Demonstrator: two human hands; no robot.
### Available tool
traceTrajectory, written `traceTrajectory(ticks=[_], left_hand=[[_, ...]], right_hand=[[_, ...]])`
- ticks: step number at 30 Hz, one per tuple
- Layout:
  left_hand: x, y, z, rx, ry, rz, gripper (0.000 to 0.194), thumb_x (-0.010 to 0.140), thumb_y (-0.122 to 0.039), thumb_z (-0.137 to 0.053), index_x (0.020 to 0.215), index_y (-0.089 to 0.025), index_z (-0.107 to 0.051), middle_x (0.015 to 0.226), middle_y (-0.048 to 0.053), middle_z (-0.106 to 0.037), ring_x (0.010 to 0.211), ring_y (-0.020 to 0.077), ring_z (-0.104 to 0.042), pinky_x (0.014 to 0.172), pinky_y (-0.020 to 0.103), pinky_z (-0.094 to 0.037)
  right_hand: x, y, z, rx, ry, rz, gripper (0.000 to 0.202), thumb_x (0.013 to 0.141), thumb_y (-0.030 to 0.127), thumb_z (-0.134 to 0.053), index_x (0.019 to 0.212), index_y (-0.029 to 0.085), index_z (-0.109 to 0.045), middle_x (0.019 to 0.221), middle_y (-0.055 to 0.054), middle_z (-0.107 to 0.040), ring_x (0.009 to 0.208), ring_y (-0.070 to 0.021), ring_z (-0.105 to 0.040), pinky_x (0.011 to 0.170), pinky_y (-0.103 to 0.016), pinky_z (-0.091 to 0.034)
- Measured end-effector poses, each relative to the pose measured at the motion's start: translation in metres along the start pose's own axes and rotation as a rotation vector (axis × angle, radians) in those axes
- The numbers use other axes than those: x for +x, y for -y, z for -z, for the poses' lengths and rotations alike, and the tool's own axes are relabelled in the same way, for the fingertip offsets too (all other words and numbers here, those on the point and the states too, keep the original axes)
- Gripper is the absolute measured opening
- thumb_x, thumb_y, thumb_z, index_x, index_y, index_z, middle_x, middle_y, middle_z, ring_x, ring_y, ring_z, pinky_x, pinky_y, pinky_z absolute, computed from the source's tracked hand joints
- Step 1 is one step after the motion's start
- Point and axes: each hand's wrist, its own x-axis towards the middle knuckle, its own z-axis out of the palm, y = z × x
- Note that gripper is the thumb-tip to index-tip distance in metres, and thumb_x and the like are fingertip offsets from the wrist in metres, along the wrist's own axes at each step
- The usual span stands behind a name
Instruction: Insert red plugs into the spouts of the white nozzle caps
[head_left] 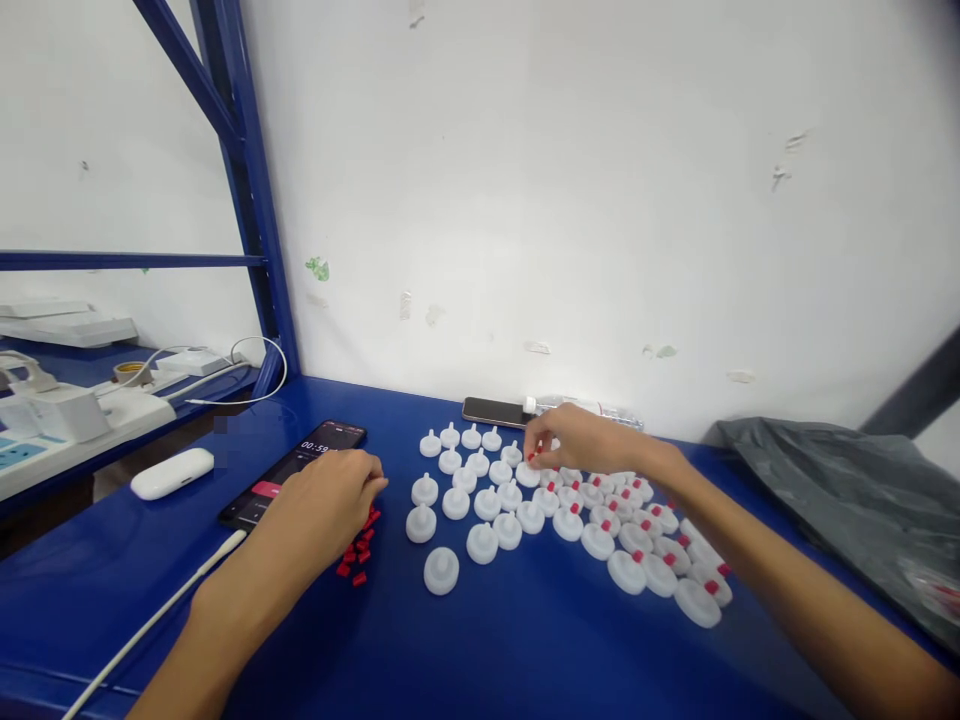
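My right hand (pixel 576 438) pinches a small red tip cap (pixel 533 457) at the spout of a white nozzle lid (pixel 528 474). My left hand (pixel 328 492) is closed above a loose pile of red tip caps (pixel 362 550); its fingertips are partly hidden, so whatever they hold cannot be made out. Between the hands stand several white nozzle lids (pixel 482 541) with bare spouts pointing up. To the right, many lids (pixel 627 571) carry red caps on their spouts, under and beside my right forearm.
A phone (pixel 247 508) showing a timer lies partly under my left wrist, beside a white case (pixel 172 473) and a white cable (pixel 157 622). Along the wall are another phone (pixel 495 411) and a clear bottle (pixel 622 414). A dark plastic bag (pixel 817 490) covers the right side.
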Motion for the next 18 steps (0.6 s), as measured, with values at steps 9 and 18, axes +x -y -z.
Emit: traceTrajectory(ticks=[9, 18], left_hand=[[-0.022, -0.036, 0.02, -0.292, -0.18, -0.137, 0.036, 0.1, -0.051, -0.039, 0.102, -0.029, -0.068, 0.093, 0.0, -0.074, 0.087, 0.0219, -0.066, 0.074, 0.032, -0.043], [-0.038, -0.062, 0.014, -0.405, -0.141, -0.339, 0.039, 0.104, -0.043, -0.031, 0.078, -0.023, -0.052, 0.073, 0.0, -0.062, 0.065, 0.0173, -0.053, 0.061, 0.032, -0.031]], right_hand=[[-0.02, 0.058, 0.004, 0.107, -0.16, 0.192, 0.022, 0.1, 0.042, -0.053, 0.109, 0.024, -0.061, 0.105, -0.004, -0.072, 0.09, -0.0186, -0.065, 0.075, -0.032, -0.049], [-0.029, 0.092, -0.012, -0.12, -0.314, 0.423, 0.04, 0.09, 0.052, -0.068, 0.121, 0.025, -0.067, 0.102, -0.004, -0.071, 0.096, -0.0205, -0.064, 0.08, -0.032, -0.05]])
